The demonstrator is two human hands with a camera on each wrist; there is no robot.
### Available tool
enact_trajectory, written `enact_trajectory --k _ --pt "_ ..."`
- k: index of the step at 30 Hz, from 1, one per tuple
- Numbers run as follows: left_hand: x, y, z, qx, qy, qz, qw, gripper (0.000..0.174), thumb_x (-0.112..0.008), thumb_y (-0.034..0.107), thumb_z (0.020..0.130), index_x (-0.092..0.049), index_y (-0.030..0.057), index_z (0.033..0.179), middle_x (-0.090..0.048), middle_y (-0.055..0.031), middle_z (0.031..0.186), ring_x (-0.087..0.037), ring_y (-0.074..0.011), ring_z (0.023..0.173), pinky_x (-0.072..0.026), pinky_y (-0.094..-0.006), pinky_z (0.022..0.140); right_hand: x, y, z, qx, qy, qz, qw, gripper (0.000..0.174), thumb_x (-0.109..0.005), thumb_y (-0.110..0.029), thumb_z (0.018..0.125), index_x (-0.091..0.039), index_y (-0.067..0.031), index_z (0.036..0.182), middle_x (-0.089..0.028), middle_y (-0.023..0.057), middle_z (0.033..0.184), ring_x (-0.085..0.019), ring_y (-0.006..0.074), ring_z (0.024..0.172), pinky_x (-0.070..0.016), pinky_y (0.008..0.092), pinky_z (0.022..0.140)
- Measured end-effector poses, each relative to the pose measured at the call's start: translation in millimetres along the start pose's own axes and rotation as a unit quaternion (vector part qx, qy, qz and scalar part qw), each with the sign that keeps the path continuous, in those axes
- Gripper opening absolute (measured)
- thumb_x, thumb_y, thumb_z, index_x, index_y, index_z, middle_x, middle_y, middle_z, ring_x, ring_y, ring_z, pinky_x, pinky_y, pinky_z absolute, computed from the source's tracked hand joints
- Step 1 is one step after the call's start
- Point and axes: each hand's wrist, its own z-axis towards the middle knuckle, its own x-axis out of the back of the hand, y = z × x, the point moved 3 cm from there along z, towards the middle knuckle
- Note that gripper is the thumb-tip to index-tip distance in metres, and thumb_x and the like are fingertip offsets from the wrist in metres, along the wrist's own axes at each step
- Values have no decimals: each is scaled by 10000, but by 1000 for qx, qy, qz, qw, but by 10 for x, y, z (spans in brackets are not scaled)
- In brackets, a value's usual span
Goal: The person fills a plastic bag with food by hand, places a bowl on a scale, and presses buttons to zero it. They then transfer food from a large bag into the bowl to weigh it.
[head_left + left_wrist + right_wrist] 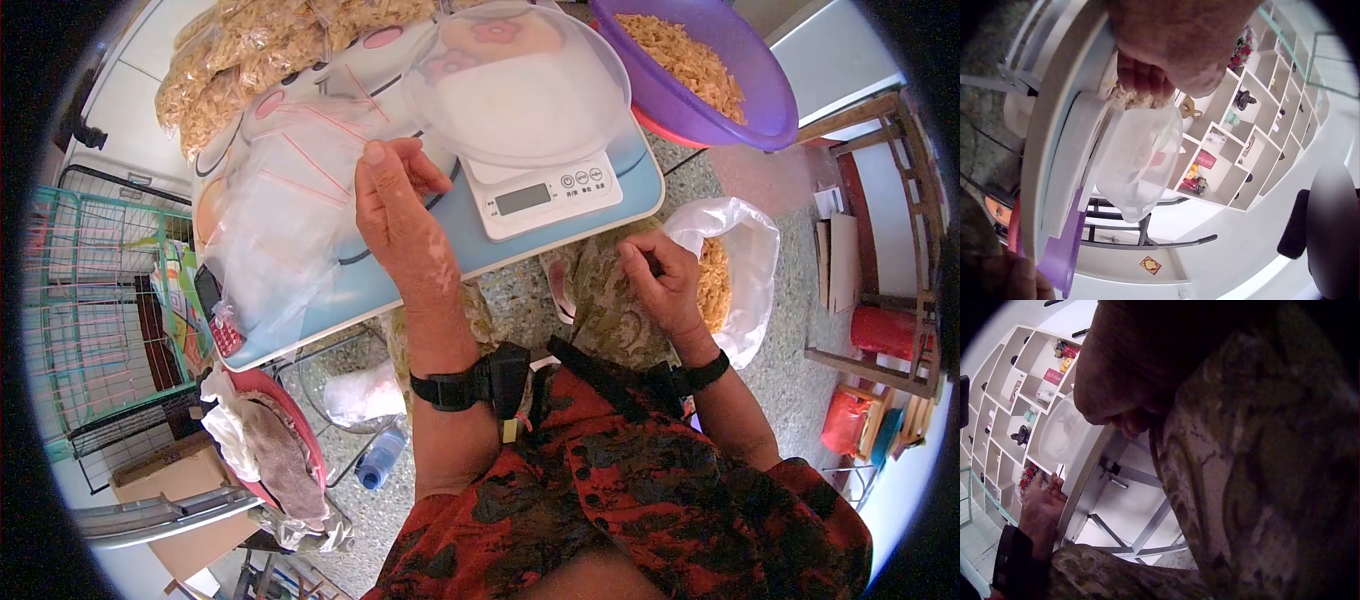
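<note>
My left hand (405, 220) is over the table between the clear plastic bags (280, 225) and the white digital scale (560, 195). Its fingers curl loosely, with nothing seen in them. A translucent bowl (520, 115) sits on the scale and shows no food inside. In the left wrist view, the left hand (1172, 47) appears beside that bowl (1141, 150). My right hand (662, 280) is idle over the camouflage-trousered thigh (615, 305), fingers loosely curled and holding nothing visible. The right wrist view shows that hand (1125, 369) dark, at the trouser leg.
Filled bags of yellowish dried pieces (235, 70) line the table's far left. A purple basin (770, 105) of the same pieces stands at the right corner. An open white sack (752, 270) is on the floor at right. A wire cage (110, 290) stands left.
</note>
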Motion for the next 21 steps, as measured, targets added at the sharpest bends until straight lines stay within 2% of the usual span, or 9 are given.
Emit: enact_trajectory --k 12,15,21 --pt "-8 1 -2 4 5 1 1000 470 -475 450 999 -612 3 951 -545 -42 681 -538 -151 629 -452 -281 588 -6 37 -16 -17 -5 11 1000 110 -617 -130 942 -633 -32 896 -612 0 665 -533 53 527 -418 223 496" --pt "-2 -3 1 8 3 -4 1000 467 -478 446 999 -611 1 952 -544 -41 680 -538 -149 628 -453 -280 586 20 -3 -10 -70 -13 13 997 73 -675 -104 877 -656 -34 880 -649 79 727 -635 177 644 -493 303 597" --pt "4 -3 2 8 -1 -11 1000 449 -491 425 1000 -612 -5 955 -547 -44 681 -541 -144 630 -457 -275 584 13 15 -8 -66 -12 10 998 76 -669 -105 880 -654 -31 870 -645 83 725 -634 180 648 -493 305 605"
